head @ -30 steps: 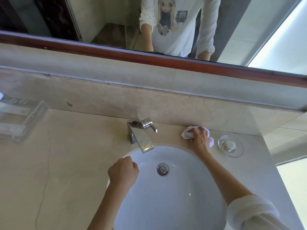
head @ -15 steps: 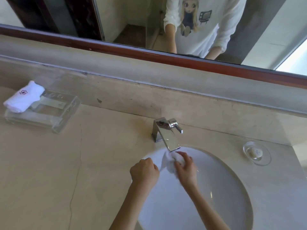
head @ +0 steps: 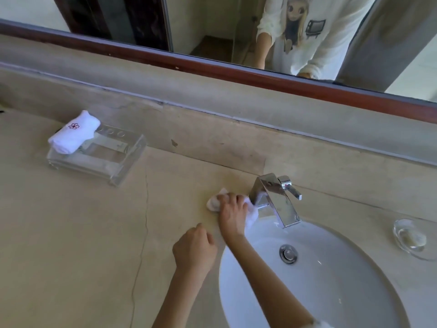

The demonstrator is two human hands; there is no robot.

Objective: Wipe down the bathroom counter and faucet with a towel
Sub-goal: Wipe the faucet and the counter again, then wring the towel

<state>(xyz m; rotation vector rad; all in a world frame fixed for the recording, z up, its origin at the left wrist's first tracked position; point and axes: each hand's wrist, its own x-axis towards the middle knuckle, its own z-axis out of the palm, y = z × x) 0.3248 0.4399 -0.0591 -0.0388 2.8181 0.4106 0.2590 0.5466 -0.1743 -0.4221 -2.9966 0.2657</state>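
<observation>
A: Status? Where's the towel?

B: Small white towel (head: 251, 215) is bunched under the right hand (head: 230, 213), pressed flat onto the beige stone counter (head: 82, 233) just left of the chrome faucet (head: 275, 200). One end of the cloth touches the faucet base. Fingers are spread over the cloth, palm down.

A: Left hand?

B: Left hand (head: 194, 249) is curled into a loose fist, holding nothing, resting on the counter near the rim of the white sink (head: 331, 292).

A: Risks?

B: Main one, I'd say: knuckles or cloth catching the faucet lever (head: 292, 189) on a sweep to the right, which could turn the water on and soak the cloth. Second: the wad is small, so a hard push could roll it out from under the palm. Third: a long stroke left heads toward the clear acrylic tray (head: 99, 159) with the rolled towel (head: 73, 132) on it; a bump could shove it.

A: Glass soap dish (head: 412, 237)?

B: Well apart, far side of the sink. No concern now.
</observation>
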